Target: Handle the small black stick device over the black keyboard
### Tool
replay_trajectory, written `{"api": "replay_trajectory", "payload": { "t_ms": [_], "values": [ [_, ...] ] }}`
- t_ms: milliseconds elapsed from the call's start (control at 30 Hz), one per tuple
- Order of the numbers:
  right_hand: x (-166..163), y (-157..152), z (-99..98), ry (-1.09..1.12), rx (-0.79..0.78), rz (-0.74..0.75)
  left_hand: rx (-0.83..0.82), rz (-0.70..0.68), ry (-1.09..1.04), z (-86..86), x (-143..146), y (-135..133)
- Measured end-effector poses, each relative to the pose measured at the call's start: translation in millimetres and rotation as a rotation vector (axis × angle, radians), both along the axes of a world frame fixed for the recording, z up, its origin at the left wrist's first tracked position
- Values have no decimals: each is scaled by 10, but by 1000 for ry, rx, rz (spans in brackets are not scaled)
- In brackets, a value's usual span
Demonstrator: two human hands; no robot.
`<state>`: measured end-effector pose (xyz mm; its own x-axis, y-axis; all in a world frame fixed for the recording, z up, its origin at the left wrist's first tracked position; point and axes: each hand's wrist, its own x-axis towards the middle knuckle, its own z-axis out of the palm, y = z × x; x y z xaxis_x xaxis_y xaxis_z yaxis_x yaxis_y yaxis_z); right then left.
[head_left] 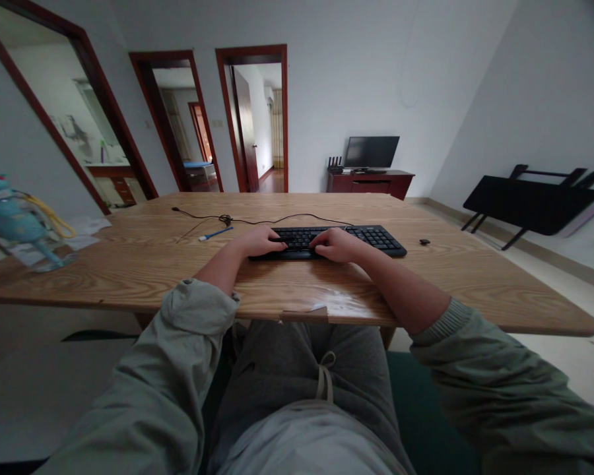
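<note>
A black computer keyboard (381, 241) lies flat on the wooden table (178, 277) in front of me. My left hand (258, 243) rests over its left part, thumb and curled fingers drawn in close at the front rows. From the other side my right hand (341, 245) bears on the middle of the keyboard in a similar pinch. Between the two thumbs runs a narrow dark bar (298, 249) that looks like the space bar; whether it is seated or raised I cannot tell. The fingertips are partly hidden against the black keys.
Behind the keyboard trails its bundled cable (225, 219). A small brush with a blue handle (216, 233) lies to the left, a small black object (424, 241) to the right. A light-blue bottle-shaped item (10, 211) and papers (86, 232) occupy the far left.
</note>
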<state>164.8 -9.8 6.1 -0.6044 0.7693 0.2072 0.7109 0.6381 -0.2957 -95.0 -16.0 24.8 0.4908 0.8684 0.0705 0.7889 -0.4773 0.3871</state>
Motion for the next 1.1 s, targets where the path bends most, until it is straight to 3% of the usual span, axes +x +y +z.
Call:
{"api": "replay_trajectory", "payload": {
  "t_ms": [433, 933, 1100],
  "values": [
    [3, -25, 8, -60, 34, -2, -23, 5, 2, -29, 3, 31],
    [-73, -121, 66, -314, 210, -18, 15, -34, 51, -57, 40, 58],
    [-78, -145, 87, -303, 248, 21, 9, -38, 7, -37, 35, 27]
  ]
}}
